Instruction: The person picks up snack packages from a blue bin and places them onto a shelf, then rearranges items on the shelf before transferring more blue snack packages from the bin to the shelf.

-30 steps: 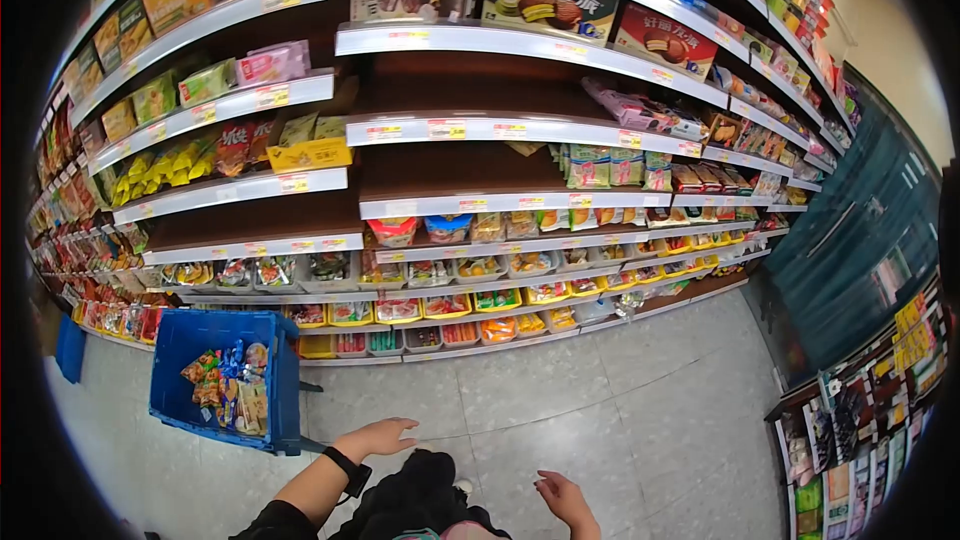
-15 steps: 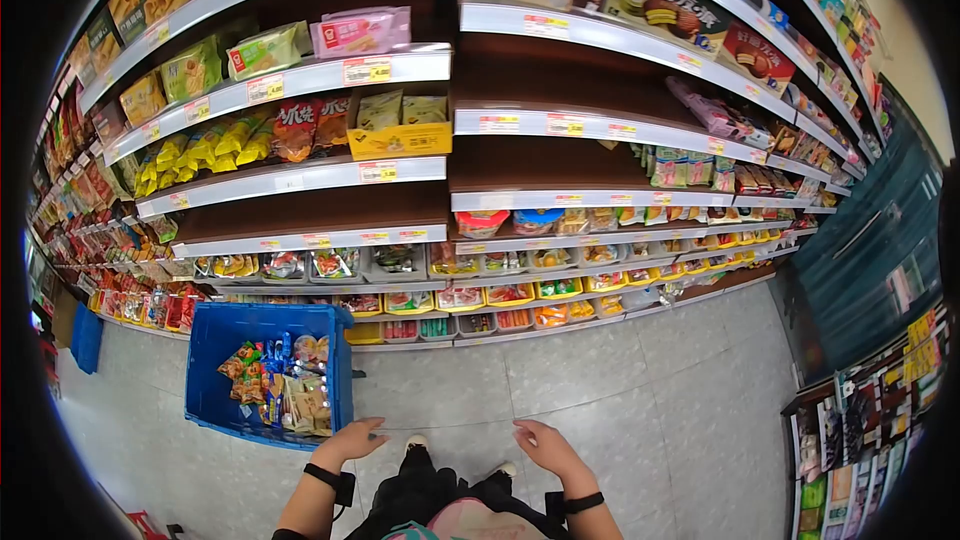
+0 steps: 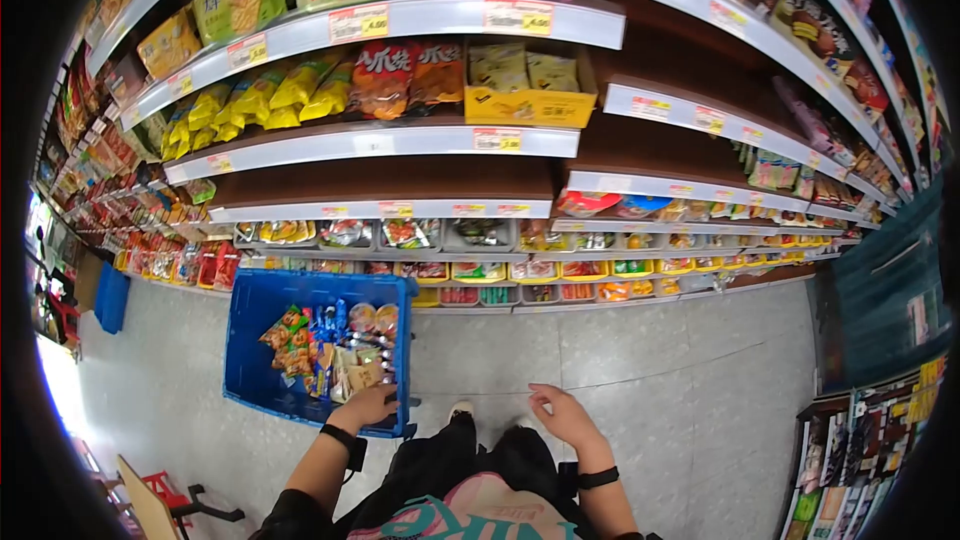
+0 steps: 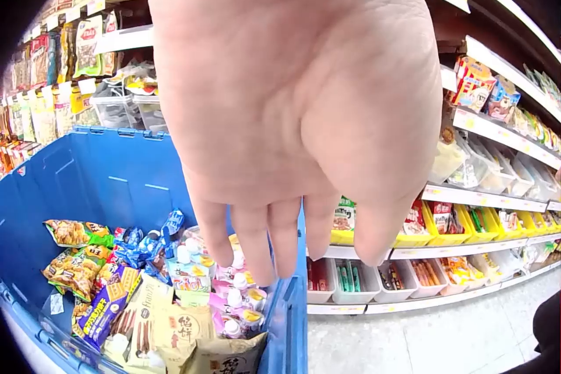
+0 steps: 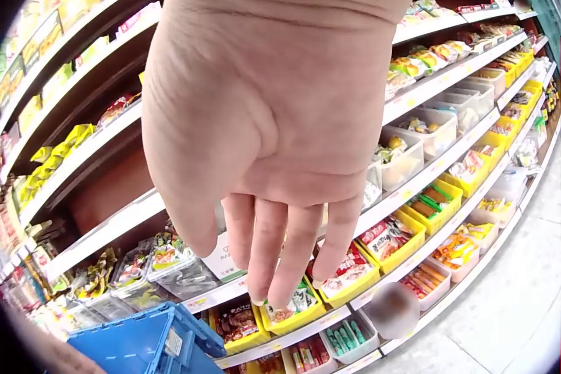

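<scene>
Both grips loose and empty, left hand (image 3: 368,406) over blue crate (image 3: 250,345) rim, right hand (image 3: 565,415) in midair

The price tag (image 3: 358,22) on the shelf rail (image 3: 300,35) above me reads 4.00, as far as I can make out. The green bag (image 3: 240,2) above it seems to say 太平. All other print is too small for me to read.

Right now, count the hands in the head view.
2. The left hand is at the near rim of the blue crate; the right hand hangs over the floor tiles, apart from it. None hidden.
</scene>
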### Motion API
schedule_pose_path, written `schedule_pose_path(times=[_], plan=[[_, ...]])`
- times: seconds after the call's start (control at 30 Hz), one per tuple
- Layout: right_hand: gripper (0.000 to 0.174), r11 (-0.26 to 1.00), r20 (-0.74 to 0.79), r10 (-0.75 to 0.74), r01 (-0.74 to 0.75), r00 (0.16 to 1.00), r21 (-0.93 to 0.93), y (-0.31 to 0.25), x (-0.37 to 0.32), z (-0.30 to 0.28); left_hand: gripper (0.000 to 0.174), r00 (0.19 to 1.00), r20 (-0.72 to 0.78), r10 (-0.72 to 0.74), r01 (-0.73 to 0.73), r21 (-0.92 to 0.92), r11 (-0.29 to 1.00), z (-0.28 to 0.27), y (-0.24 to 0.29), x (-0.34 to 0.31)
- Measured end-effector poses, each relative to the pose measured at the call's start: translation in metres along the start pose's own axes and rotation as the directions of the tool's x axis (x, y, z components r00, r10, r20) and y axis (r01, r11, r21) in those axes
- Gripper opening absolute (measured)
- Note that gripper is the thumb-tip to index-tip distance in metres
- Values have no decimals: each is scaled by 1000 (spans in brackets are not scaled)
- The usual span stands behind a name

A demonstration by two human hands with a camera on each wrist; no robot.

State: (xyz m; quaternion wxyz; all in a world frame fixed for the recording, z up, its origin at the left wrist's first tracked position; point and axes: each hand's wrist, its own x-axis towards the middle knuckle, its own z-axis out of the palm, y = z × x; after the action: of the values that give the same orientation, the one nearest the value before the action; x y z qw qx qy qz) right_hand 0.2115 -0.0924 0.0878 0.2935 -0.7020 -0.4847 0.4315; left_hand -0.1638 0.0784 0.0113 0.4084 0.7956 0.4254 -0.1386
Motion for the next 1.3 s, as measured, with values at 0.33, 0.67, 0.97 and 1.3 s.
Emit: schedule_pose_path(times=[0.33, 0.67, 0.97, 1.3], plan=[[33, 998, 71, -53, 56, 996, -42, 3, 28, -9, 53, 989, 55, -134, 133, 23, 991, 33, 10, -4], [30, 998, 122, -56, 58, 991, -16, 18, 63, 18, 56, 993, 70, -95, 100, -63, 993, 37, 20, -6], [29, 996, 203, -81, 85, 976, -12, -1, 65, 59, 58, 988, 143, -59, 80, -145, 986, 30, 28, -9], [37, 984, 269, 70, -23, 961, -174, -56, 75, 166, 55, 955, 192, 226, -196, -161, 967, 4, -53, -16]])
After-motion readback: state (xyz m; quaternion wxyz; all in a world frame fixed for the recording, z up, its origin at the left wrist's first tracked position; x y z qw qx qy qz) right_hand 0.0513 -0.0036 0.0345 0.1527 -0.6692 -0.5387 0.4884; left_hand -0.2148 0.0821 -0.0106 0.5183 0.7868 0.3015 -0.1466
